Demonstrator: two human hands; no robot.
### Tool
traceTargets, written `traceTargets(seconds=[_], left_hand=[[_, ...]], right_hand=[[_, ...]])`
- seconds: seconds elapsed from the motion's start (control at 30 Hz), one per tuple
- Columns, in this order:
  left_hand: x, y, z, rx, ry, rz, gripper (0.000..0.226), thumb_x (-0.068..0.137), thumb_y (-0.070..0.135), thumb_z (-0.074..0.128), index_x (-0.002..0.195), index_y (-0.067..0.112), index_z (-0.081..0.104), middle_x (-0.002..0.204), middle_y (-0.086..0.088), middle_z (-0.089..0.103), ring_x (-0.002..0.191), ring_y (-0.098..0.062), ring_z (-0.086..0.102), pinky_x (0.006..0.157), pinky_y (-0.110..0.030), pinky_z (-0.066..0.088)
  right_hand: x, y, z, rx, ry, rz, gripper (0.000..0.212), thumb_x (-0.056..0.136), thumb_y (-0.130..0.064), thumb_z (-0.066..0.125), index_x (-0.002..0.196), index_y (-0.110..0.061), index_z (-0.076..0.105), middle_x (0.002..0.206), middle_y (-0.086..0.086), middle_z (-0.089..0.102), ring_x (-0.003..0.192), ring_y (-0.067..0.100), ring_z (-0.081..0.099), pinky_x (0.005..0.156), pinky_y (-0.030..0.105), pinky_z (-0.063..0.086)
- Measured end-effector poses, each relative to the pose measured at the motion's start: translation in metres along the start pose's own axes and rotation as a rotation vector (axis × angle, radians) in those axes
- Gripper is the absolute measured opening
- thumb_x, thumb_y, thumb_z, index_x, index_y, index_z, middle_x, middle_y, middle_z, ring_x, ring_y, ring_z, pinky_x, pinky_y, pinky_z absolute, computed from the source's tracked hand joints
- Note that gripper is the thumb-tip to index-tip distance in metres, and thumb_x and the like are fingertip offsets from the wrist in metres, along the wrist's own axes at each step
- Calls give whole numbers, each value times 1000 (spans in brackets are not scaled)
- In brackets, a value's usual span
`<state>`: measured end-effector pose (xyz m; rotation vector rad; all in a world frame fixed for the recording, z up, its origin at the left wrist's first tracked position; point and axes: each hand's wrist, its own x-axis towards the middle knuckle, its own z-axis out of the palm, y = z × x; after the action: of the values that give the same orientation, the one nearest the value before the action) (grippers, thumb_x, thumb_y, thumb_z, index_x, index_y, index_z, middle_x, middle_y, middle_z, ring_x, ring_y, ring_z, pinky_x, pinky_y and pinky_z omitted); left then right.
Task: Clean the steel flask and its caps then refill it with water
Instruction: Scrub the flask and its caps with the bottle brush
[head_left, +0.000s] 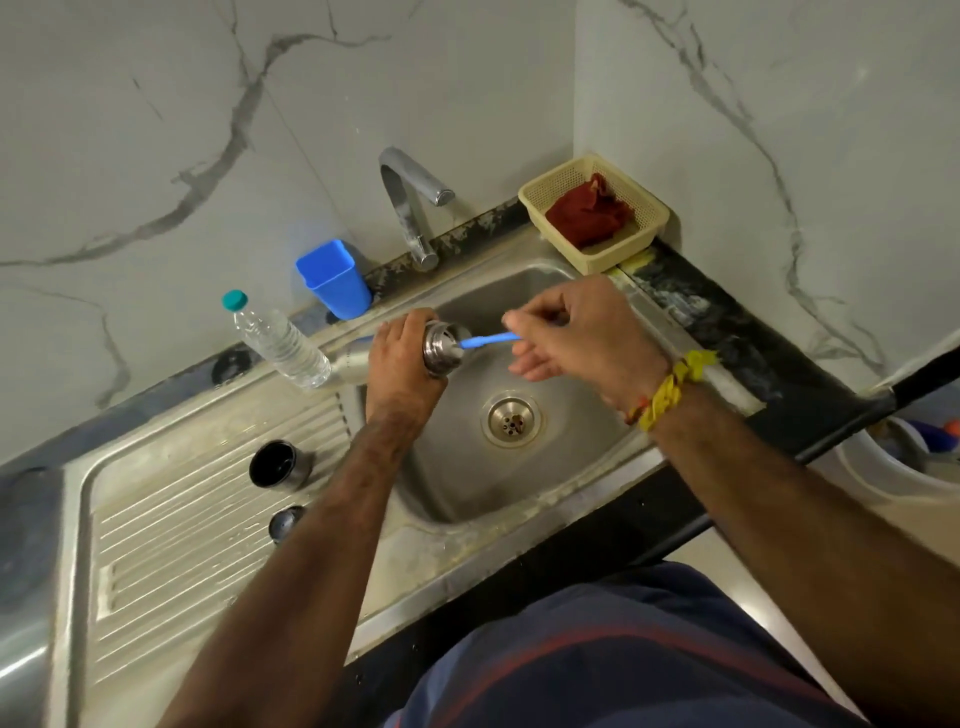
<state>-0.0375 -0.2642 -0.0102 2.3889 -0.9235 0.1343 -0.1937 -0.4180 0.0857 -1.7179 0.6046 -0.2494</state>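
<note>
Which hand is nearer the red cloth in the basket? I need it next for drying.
Right. The right hand, pinching the blue brush, lies just in front of the red cloth; the left hand grips the steel flask farther left.

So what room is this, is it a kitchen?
Probably a kitchen, at the washing-up spot. There is a steel sink with a ribbed draining board, a tap over it, and marble-patterned wall tiles behind.
</note>
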Motion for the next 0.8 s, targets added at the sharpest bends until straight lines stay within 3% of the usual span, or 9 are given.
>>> traceTargets(seconds=[0.1,0.13,0.2,0.27,0.3,0.43,0.6,0.7,0.8], left_hand=[[6,5,1,-5,-77,-28,54,70,6,81,118,16,59,115,-5,65,107,-27,56,93,-42,47],[7,8,2,0,-79,-19,55,71,8,82,119,16,59,117,-5,65,109,-27,56,95,-42,47],[9,11,2,21,-57,3,54,73,7,83,120,15,59,118,-6,65,111,-28,56,99,-44,46],[9,9,0,55,-58,37,52,74,6,83,121,12,60,119,-9,65,113,-31,56,104,-47,44],[7,8,-2,71,-83,45,53,75,6,83,123,12,59,121,-10,64,116,-31,54,108,-48,41],[10,9,3,115,-185,16,60,73,3,81,127,14,57,127,-9,62,119,-29,53,107,-46,42],[6,5,11,173,-189,90,53,74,2,83,121,10,60,121,-13,65,114,-34,54,106,-48,41],[4,3,15,171,-215,63,57,71,1,84,122,11,60,121,-13,65,114,-34,54,104,-48,43],[8,3,15,178,-243,66,59,67,-1,83,119,13,59,118,-11,66,112,-33,56,101,-45,44]], right_hand=[[-3,4,8,-696,52,-352,20,95,-29,64,99,-11,71,84,3,68,72,14,61,64,25,51],[1,7,13,-726,109,-341,23,98,-29,60,94,-9,70,80,6,68,69,17,62,62,31,53],[9,10,10,-369,157,-53,26,100,-20,55,91,1,67,69,14,68,53,19,63,48,30,54],[5,10,2,-4,59,235,20,99,-13,56,102,4,66,67,16,68,44,15,61,40,22,51],[5,15,-3,-26,40,204,19,98,-16,59,104,1,65,72,16,70,49,15,64,45,23,53],[2,24,11,-808,-15,-188,21,92,-30,69,100,-11,68,92,8,68,85,23,65,76,39,55],[6,29,9,-574,-12,9,25,96,-18,60,90,4,70,78,18,71,67,28,68,58,34,58],[1,29,17,-943,26,-122,28,92,-33,67,110,-12,63,107,9,65,102,29,62,86,42,52],[1,30,28,-1094,8,-217,19,94,-25,64,110,-14,64,108,8,64,103,29,62,80,39,48]])
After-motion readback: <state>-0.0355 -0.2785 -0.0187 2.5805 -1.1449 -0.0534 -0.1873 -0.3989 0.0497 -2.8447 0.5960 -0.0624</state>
